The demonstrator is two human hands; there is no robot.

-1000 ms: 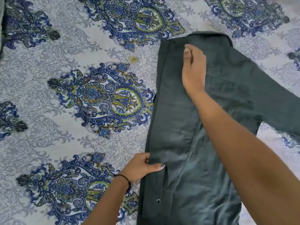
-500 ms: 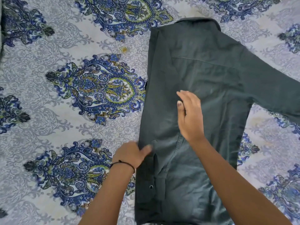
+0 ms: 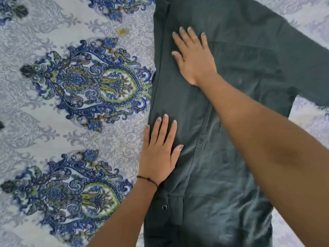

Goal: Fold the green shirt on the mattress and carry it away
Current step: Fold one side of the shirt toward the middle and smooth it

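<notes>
Pressing: left hand (image 3: 158, 154) and right hand (image 3: 194, 57) both lie palm down on the shirt (image 3: 222, 184), fingers straight, grasping nothing
Left hand: released, fingers slightly spread on the shirt's folded-in side, little finger at the line where cloth meets bedding
Right hand: released, fingers fanned, set farther up the shirt than the left hand and to its right; its forearm crosses the shirt's body on a slant
Thread (image 3: 147, 180): thin dark band round the left wrist
Placket (image 3: 197, 145): stitched strip running down the cloth just right of the left thumb, between the two arms
Snap (image 3: 164, 207): small round fastener below the left wrist, just beside the forearm
Shirt: dark green, spread flat under both palms on the mattress (image 3: 53, 131)
Sleeve (image 3: 302, 56): reaches out well to the right of the right hand
Mattress: pale cover with blue and green paisley, open to the left of the left hand
Spot (image 3: 122, 31): small yellow mark left of the right fingertips, just off the shirt
</notes>
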